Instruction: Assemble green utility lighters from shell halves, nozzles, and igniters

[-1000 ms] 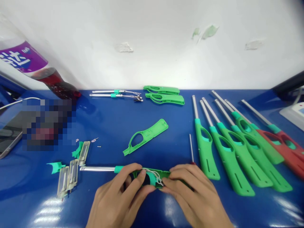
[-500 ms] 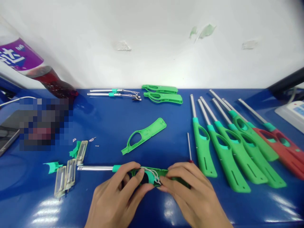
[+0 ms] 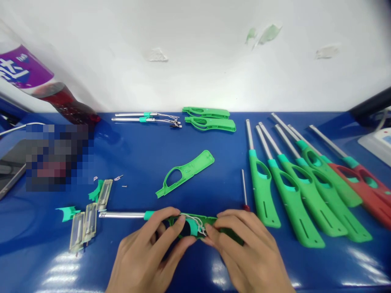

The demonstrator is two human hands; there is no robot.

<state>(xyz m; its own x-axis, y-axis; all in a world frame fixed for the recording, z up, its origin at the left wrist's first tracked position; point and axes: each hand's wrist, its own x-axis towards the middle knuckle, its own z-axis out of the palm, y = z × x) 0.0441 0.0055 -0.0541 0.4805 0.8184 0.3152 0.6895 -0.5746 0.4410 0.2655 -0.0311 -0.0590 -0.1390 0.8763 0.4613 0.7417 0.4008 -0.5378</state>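
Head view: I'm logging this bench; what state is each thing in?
Held utility lighter: open, white wires exposed
Center green half-shell: loose, hollow side up
Back green half-shells: loose
Back lighter nozzles: uncased
Clear fuel tanks: uncased
Teal triggers: uncased
Other utility lighters: closed
Fanta bottle: partly filled
Phone: unclear

Left hand, right hand hold open green lighter; loose half-shell lies beyond.

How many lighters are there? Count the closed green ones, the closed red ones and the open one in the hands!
Closed green lighters: 5
Closed red lighters: 2
Open green lighter, being held: 1
Total: 8
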